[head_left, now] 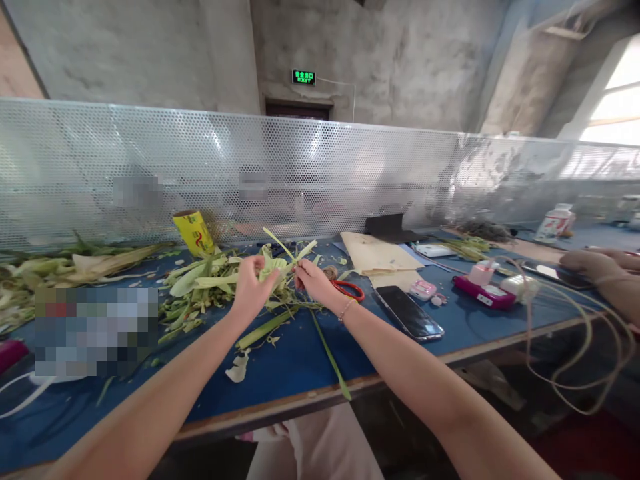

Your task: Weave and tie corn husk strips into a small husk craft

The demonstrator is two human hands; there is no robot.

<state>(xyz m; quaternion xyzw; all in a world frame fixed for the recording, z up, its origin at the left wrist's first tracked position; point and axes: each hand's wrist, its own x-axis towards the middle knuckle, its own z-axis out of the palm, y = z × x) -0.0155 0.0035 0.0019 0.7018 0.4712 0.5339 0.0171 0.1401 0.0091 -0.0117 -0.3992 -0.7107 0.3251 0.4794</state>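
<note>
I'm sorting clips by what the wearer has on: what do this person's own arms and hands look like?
The left hand and right hand are ungloved, and no sleeve shows on either arm. A thin, gold-toned bracelet circles the right wrist; none shows on the left. Any rings are too small to make out.

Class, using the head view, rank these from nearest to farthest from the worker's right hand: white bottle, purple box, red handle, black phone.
From the right hand:
1. Red handle, just right
2. Black phone, right, nearer the worker
3. Purple box, farther right
4. White bottle, far right, toward the back
</note>
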